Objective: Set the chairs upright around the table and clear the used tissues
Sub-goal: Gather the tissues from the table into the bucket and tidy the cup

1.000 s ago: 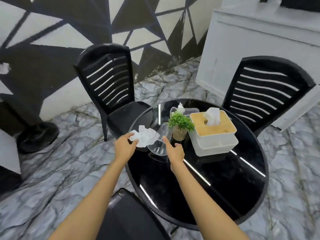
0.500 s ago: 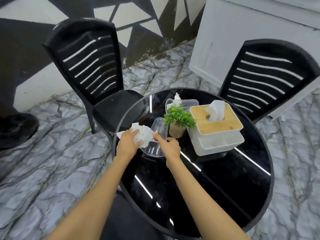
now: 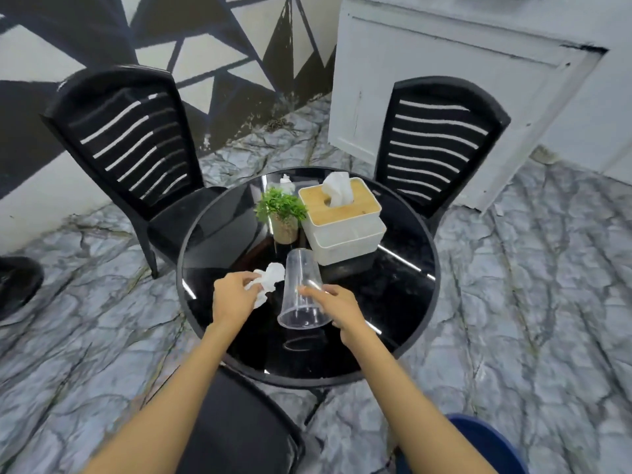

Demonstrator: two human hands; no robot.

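My left hand point(image 3: 234, 297) is closed on a crumpled white used tissue point(image 3: 270, 278) just above the round black glass table point(image 3: 403, 343). Over the table's near half my right hand point(image 3: 337, 307) holds a clear plastic cup point(image 3: 302, 292) tilted, its open mouth facing me. One black slatted chair point(image 3: 133, 145) stands upright at the far left of the table and another point(image 3: 441, 142) at the far right. A third chair's seat point(image 3: 236, 425) lies under my arms at the near edge.
A white tissue box with a wooden lid point(image 3: 342, 220), a small potted green plant point(image 3: 284, 213) and a clear container with a tissue in it point(image 3: 287, 183) stand at the table's far side. A white cabinet point(image 3: 461, 83) is at the back right. A blue object point(image 3: 485, 443) sits bottom right.
The cup and tissue have come up off the table's left side and toward me, each held in a hand. The camera has drawn back and tilted down.
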